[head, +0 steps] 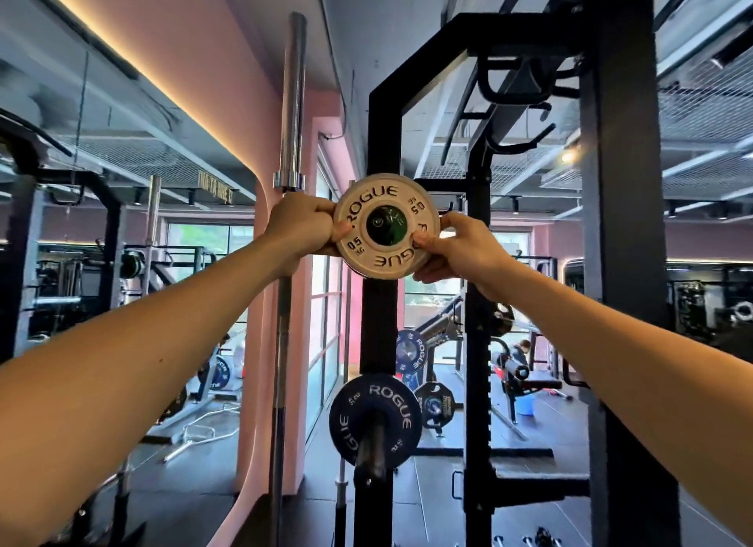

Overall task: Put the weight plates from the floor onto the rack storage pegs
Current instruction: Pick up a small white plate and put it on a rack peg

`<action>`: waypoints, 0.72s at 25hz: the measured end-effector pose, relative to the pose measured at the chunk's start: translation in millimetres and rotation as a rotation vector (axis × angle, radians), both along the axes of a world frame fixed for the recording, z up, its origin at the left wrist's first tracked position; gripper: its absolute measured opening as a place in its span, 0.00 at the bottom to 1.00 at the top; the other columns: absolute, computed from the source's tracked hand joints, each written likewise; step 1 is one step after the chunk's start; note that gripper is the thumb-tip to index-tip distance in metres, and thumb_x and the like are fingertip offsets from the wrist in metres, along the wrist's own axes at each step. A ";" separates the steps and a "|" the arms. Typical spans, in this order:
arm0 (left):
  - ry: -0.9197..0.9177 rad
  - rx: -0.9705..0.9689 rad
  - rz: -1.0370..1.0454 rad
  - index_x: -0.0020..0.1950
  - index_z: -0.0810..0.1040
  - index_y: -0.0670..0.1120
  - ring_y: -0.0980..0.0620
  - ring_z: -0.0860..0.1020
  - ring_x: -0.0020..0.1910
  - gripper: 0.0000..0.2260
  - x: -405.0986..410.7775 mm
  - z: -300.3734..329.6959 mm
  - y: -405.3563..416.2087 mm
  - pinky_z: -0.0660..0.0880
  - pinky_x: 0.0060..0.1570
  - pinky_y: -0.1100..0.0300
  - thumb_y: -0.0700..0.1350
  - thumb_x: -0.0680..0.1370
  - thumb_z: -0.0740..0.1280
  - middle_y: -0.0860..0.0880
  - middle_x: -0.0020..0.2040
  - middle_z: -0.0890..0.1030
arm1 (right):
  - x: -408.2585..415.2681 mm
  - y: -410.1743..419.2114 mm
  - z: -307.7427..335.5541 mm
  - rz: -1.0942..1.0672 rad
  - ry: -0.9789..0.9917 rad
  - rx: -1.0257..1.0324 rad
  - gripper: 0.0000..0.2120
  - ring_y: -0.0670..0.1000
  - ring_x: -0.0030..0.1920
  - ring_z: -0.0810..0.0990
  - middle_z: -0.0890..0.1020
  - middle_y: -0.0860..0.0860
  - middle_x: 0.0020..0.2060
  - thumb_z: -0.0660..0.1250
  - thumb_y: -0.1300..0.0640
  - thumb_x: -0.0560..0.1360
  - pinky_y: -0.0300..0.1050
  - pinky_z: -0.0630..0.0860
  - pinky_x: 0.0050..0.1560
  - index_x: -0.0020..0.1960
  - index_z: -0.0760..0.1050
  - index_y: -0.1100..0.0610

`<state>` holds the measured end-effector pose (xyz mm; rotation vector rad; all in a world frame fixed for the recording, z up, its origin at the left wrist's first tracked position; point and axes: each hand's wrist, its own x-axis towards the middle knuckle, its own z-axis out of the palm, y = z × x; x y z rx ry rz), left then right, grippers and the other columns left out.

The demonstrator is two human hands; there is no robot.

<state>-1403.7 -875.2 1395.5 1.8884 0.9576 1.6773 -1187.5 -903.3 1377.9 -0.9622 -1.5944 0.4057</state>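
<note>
White plate gripped by both hands, at rack upright.

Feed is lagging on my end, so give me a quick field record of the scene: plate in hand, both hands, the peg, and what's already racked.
plate in hand: white Rogue plate, marked 0.5 kg, held up against the black rack upright
left hand: grips the plate's left edge
right hand: grips the plate's lower right edge
peg: dark peg end shows through the plate's centre hole; how far on, cannot tell
already racked: dark blue Rogue plate on a lower peg
nearby: upright barbell left of the rack
</note>
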 end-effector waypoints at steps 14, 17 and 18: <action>-0.024 -0.016 -0.015 0.42 0.84 0.41 0.43 0.84 0.39 0.08 12.7 19.2 136.8 0.83 0.42 0.47 0.29 0.70 0.71 0.41 0.40 0.84 | 8.5 120.3 19.4 -0.035 0.008 -0.014 0.13 0.57 0.29 0.82 0.83 0.63 0.36 0.67 0.59 0.77 0.50 0.83 0.33 0.57 0.69 0.64; -0.027 -0.006 -0.033 0.39 0.83 0.43 0.45 0.83 0.38 0.08 17.3 17.2 153.0 0.83 0.43 0.47 0.30 0.72 0.71 0.44 0.38 0.83 | 12.7 133.3 18.7 -0.024 0.021 -0.029 0.11 0.56 0.28 0.81 0.82 0.65 0.38 0.67 0.59 0.77 0.48 0.82 0.32 0.56 0.71 0.63; -0.032 -0.004 -0.036 0.39 0.83 0.43 0.45 0.83 0.38 0.09 18.0 17.7 158.6 0.83 0.43 0.48 0.30 0.72 0.71 0.44 0.38 0.83 | 13.7 137.6 18.3 -0.021 0.019 -0.032 0.12 0.56 0.28 0.81 0.82 0.65 0.38 0.67 0.59 0.77 0.48 0.82 0.32 0.56 0.71 0.63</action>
